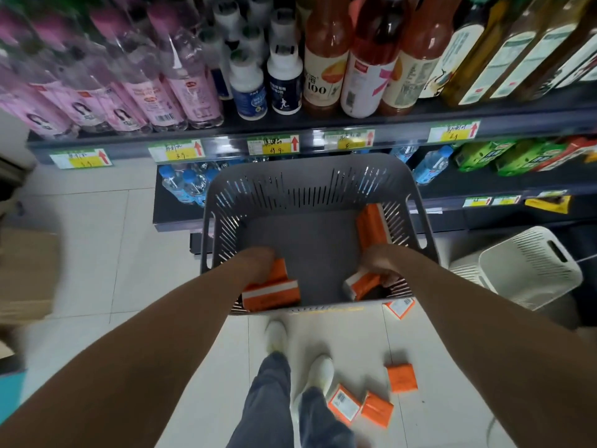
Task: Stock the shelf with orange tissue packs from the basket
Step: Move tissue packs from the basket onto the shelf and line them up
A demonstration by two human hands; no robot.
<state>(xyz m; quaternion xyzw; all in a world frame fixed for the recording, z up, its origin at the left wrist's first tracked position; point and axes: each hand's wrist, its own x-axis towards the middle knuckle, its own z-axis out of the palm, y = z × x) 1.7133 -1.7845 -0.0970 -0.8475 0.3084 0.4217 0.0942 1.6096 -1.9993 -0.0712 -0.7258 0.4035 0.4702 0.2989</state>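
A grey slotted basket (310, 185) stands on the floor in front of the shelves. Both my hands reach down into it. My left hand (258, 265) closes on orange tissue packs (271, 294) at the basket's near left corner. My right hand (379, 263) grips another orange pack (361, 284) at the near right. One more orange pack (371, 226) leans against the basket's right wall. Several orange packs lie loose on the floor near my feet (376, 407), and one (400, 308) lies just beside the basket.
The dark shelf (323, 124) above carries pink bottles, white jars and juice bottles, with price tags along its edge. A lower shelf holds water bottles (184, 185) and green cartons (504, 156). A white slotted basket (529, 270) stands at the right. A cardboard box (26, 273) sits at the left.
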